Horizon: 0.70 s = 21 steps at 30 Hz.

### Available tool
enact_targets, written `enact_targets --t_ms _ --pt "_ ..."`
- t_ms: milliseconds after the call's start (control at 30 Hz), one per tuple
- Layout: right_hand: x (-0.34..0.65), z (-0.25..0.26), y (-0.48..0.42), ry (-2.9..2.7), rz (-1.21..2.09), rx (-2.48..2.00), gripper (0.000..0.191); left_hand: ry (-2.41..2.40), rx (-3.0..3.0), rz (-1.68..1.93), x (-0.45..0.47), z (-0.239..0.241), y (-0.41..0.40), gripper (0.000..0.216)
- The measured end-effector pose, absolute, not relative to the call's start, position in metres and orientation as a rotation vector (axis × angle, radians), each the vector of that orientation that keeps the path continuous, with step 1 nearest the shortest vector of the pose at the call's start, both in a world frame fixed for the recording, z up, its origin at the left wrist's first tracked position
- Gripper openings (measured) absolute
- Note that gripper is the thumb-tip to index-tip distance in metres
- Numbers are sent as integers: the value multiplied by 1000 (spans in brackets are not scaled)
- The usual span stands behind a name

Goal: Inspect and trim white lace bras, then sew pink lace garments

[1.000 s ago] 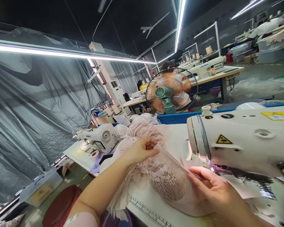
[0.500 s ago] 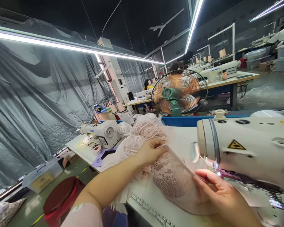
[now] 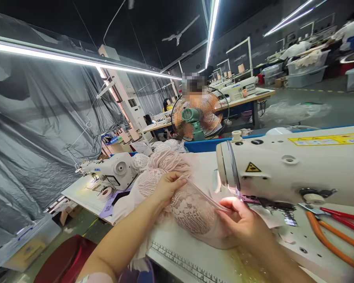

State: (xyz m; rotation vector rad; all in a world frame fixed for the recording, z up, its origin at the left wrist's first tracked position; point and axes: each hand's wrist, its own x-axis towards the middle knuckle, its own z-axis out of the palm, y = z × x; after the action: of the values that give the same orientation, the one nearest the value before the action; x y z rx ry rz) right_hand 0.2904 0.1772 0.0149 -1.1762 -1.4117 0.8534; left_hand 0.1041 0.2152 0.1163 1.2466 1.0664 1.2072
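A pale pink lace bra (image 3: pixel 193 212) hangs between my two hands over the sewing table (image 3: pixel 177 255). My left hand (image 3: pixel 168 188) pinches one end of its edge strip, fingers closed. Lower down and to the right, my right hand (image 3: pixel 238 216) grips the same edge between thumb and fingers. The strip runs fairly straight from hand to hand, with a lace cup below it. Just right of my right hand stands the white sewing machine (image 3: pixel 271 165), its needle area partly hidden. Behind my left hand lies a heap of similar lace pieces (image 3: pixel 153 179).
Orange- and red-handled pliers (image 3: pixel 321 232) lie at the right under the machine arm. Another sewing machine (image 3: pixel 115 171) stands at the left. A fan (image 3: pixel 194 114) is beyond the table, with a person behind it. A red stool (image 3: pixel 66 261) and a plastic bin (image 3: pixel 29 241) are at lower left.
The view has turned right, so everything sits further left and the pliers now show. Both hands still hold the bra's edge, with little change between them.
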Motion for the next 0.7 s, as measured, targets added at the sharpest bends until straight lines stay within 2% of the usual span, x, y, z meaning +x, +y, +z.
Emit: enact_targets --t_ms 200,433,700 --pt "293 7 185 -1440 884 -1214 36 1092 1211 1180 104 113 224 41" --pt "294 20 176 -1351 943 -1180 31 1117 1186 1156 103 109 232 41" --pt "296 10 184 -1418 907 -1183 31 1104 1196 1165 103 110 234 38"
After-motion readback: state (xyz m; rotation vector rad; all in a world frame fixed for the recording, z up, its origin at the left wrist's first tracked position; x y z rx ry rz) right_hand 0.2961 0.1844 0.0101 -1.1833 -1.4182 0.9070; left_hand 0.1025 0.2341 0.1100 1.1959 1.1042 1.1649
